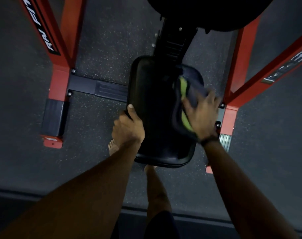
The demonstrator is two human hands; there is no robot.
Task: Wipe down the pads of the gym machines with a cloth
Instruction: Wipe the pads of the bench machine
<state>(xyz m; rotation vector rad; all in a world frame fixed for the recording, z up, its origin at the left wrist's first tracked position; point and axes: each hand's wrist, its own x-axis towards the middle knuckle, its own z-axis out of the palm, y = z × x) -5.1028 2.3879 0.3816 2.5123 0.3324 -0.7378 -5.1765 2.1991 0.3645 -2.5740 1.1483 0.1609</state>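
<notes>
Both my bare forearms fill the lower frame, reaching up toward the black seat pad (155,107) at centre. That pad is smooth, slightly glossy vinyl, a rounded rectangle with soft corners. My right hand (202,114) presses flat on the cloth (184,100) against the pad's right side, fingers spread over it; the hand is blurred, so I cannot make out each fingertip. The cloth is dark navy with a lime-green inner face showing in folds, bunched and draped over the pad's right edge. A dark band circles my right wrist. My left hand (128,125) grips the pad's left edge, thumb on top, the other fingers curled under and hidden.

Above the pad, a black ribbed post (172,44) climbs to a larger black pad (207,11) cut off by the top edge. Red steel frame tubes (60,49) angle away at upper left and right, carrying lettered stickers that are partly cropped. Speckled dark rubber floor (103,45) lies beneath. My bare toes (112,145) peek out behind my left wrist.
</notes>
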